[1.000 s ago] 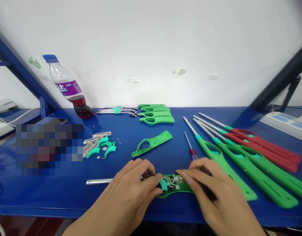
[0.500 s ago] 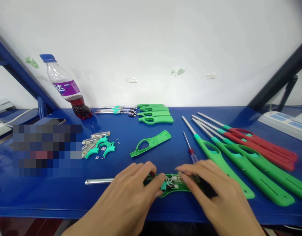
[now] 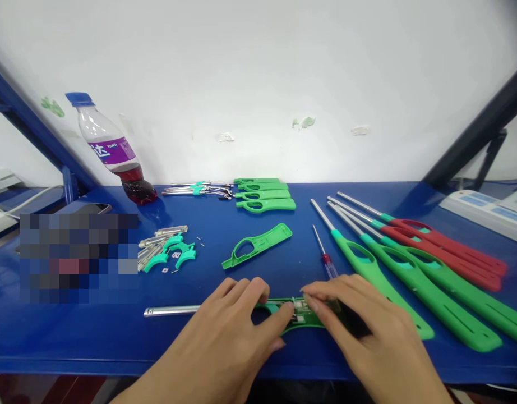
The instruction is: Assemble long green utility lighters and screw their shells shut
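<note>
A long-barrelled gas lighter with its green handle shell (image 3: 304,326) opened lies near the table's front edge, its metal tube (image 3: 170,311) pointing left. My left hand (image 3: 237,322) is closed on the handle near the trigger, with the thumb pressing on the white wires inside. My right hand (image 3: 368,322) pinches at the clear fuel tank (image 3: 303,304) in the handle and covers the right end. Just beyond the hands lie an empty green shell half (image 3: 264,243) and a screwdriver (image 3: 329,265) with a red and clear handle.
Several green and red lighters (image 3: 410,269) lie at the right. Green shell halves (image 3: 267,206) and tube assemblies (image 3: 197,189) are at the back. Teal triggers (image 3: 185,255), clear tanks (image 3: 155,247) and tiny screws lie left, near a drink bottle (image 3: 115,157). A power strip (image 3: 485,213) is far right.
My left thumb has moved right, farther over the wires inside the handle. My right hand stays at nearly the same place.
</note>
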`<move>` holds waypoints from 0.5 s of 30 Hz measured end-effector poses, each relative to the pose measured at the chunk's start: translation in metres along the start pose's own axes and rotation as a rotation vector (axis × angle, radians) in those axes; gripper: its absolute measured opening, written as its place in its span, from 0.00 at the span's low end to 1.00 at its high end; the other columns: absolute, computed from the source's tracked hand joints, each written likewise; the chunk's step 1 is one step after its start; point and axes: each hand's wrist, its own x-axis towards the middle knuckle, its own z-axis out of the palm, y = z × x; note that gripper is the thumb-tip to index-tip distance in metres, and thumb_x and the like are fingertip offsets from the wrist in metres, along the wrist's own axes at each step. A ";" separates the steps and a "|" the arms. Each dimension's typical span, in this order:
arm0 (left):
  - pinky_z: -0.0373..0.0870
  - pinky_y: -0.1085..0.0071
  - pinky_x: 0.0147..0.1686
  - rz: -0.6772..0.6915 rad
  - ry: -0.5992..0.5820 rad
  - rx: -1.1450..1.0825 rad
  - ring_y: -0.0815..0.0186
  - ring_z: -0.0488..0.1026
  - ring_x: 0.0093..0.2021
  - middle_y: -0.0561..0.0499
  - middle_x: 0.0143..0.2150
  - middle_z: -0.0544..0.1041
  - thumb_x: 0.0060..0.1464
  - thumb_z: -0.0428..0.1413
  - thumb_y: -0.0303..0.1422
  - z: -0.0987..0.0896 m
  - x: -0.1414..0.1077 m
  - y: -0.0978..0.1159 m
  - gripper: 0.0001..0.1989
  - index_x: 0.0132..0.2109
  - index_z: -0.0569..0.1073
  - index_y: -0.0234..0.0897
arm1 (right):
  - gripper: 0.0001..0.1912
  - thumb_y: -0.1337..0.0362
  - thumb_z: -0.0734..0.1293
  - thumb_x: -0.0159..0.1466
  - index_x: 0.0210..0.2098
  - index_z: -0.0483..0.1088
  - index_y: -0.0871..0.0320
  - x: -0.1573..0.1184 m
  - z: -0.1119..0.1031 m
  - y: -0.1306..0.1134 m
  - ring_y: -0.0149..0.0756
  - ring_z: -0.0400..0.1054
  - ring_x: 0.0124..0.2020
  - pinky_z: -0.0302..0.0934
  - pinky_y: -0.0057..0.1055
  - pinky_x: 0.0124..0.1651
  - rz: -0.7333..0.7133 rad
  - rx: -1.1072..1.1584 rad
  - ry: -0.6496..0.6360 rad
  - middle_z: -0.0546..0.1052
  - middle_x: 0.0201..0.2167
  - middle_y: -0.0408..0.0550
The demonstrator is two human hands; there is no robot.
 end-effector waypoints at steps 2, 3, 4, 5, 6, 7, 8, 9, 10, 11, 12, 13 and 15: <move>0.81 0.52 0.43 -0.009 -0.002 -0.001 0.51 0.77 0.44 0.43 0.50 0.75 0.68 0.61 0.28 0.001 -0.001 0.000 0.17 0.61 0.74 0.41 | 0.06 0.63 0.68 0.75 0.46 0.78 0.47 -0.002 0.000 0.000 0.39 0.82 0.40 0.74 0.35 0.45 0.009 -0.018 0.017 0.86 0.39 0.40; 0.81 0.53 0.42 -0.008 -0.008 -0.004 0.52 0.77 0.44 0.43 0.50 0.74 0.68 0.61 0.28 0.001 0.000 -0.001 0.17 0.62 0.74 0.41 | 0.07 0.63 0.67 0.75 0.48 0.78 0.46 -0.003 0.000 0.001 0.39 0.82 0.42 0.74 0.35 0.46 0.016 -0.030 0.025 0.86 0.41 0.40; 0.81 0.53 0.42 -0.007 -0.018 -0.007 0.51 0.77 0.44 0.43 0.50 0.74 0.68 0.61 0.28 0.001 0.000 -0.001 0.18 0.62 0.74 0.42 | 0.09 0.63 0.66 0.76 0.51 0.78 0.45 -0.004 0.000 0.002 0.39 0.83 0.44 0.74 0.35 0.47 0.025 -0.043 0.033 0.86 0.44 0.41; 0.81 0.53 0.41 -0.003 -0.025 -0.009 0.51 0.77 0.44 0.43 0.49 0.74 0.68 0.61 0.28 0.002 0.001 -0.001 0.18 0.62 0.74 0.42 | 0.10 0.62 0.66 0.77 0.54 0.77 0.45 -0.005 -0.001 0.002 0.39 0.83 0.46 0.75 0.34 0.48 0.035 -0.053 0.041 0.86 0.46 0.41; 0.81 0.52 0.41 0.001 -0.027 -0.009 0.51 0.77 0.44 0.43 0.49 0.74 0.68 0.61 0.29 0.002 0.001 -0.001 0.18 0.62 0.74 0.42 | 0.12 0.62 0.65 0.77 0.56 0.76 0.44 -0.006 -0.002 0.003 0.39 0.83 0.49 0.75 0.33 0.48 0.045 -0.061 0.049 0.86 0.48 0.41; 0.82 0.52 0.42 0.005 -0.025 -0.007 0.50 0.77 0.44 0.43 0.49 0.74 0.69 0.61 0.29 0.002 0.002 -0.001 0.18 0.63 0.74 0.42 | 0.12 0.62 0.65 0.78 0.57 0.75 0.44 -0.006 -0.003 0.004 0.39 0.83 0.50 0.74 0.32 0.48 0.055 -0.065 0.061 0.86 0.49 0.41; 0.82 0.51 0.42 0.005 -0.019 -0.005 0.50 0.77 0.44 0.42 0.49 0.74 0.69 0.61 0.29 0.003 0.003 -0.001 0.18 0.63 0.74 0.42 | 0.12 0.62 0.65 0.78 0.58 0.75 0.44 -0.006 -0.004 0.005 0.39 0.83 0.50 0.74 0.31 0.49 0.065 -0.068 0.069 0.86 0.50 0.41; 0.82 0.50 0.42 0.005 -0.013 -0.003 0.49 0.77 0.45 0.42 0.50 0.75 0.69 0.61 0.29 0.003 0.003 -0.001 0.18 0.63 0.73 0.42 | 0.12 0.61 0.65 0.78 0.57 0.75 0.44 -0.007 -0.005 0.007 0.38 0.83 0.49 0.74 0.31 0.49 0.078 -0.069 0.079 0.85 0.50 0.40; 0.82 0.49 0.43 0.003 -0.007 -0.001 0.49 0.78 0.46 0.42 0.50 0.75 0.69 0.61 0.30 0.003 0.003 -0.001 0.18 0.64 0.73 0.42 | 0.11 0.61 0.66 0.77 0.57 0.75 0.44 -0.007 -0.005 0.008 0.37 0.83 0.47 0.74 0.30 0.49 0.090 -0.068 0.082 0.85 0.49 0.40; 0.82 0.48 0.43 0.003 -0.001 0.000 0.48 0.78 0.46 0.41 0.50 0.75 0.69 0.61 0.29 0.003 0.003 -0.001 0.19 0.64 0.73 0.42 | 0.11 0.60 0.66 0.77 0.57 0.75 0.44 -0.007 -0.005 0.008 0.36 0.82 0.45 0.73 0.30 0.48 0.096 -0.066 0.083 0.85 0.48 0.40; 0.82 0.48 0.43 0.001 -0.001 0.000 0.48 0.78 0.46 0.41 0.50 0.75 0.69 0.62 0.29 0.003 0.002 -0.001 0.19 0.64 0.73 0.42 | 0.11 0.60 0.66 0.77 0.57 0.75 0.44 -0.007 -0.004 0.009 0.35 0.82 0.43 0.73 0.29 0.47 0.096 -0.063 0.080 0.84 0.47 0.39; 0.82 0.48 0.42 0.003 -0.001 -0.002 0.48 0.78 0.46 0.41 0.50 0.75 0.68 0.62 0.29 0.004 0.002 0.000 0.19 0.64 0.73 0.41 | 0.11 0.60 0.67 0.77 0.57 0.75 0.43 -0.007 -0.003 0.010 0.35 0.81 0.43 0.73 0.30 0.46 0.095 -0.059 0.069 0.84 0.46 0.39; 0.82 0.48 0.42 0.006 -0.005 -0.006 0.48 0.78 0.46 0.41 0.50 0.75 0.68 0.61 0.28 0.004 0.001 0.000 0.18 0.63 0.74 0.40 | 0.11 0.61 0.66 0.77 0.56 0.75 0.43 -0.006 -0.001 0.010 0.37 0.80 0.45 0.72 0.32 0.47 0.093 -0.051 0.047 0.83 0.46 0.40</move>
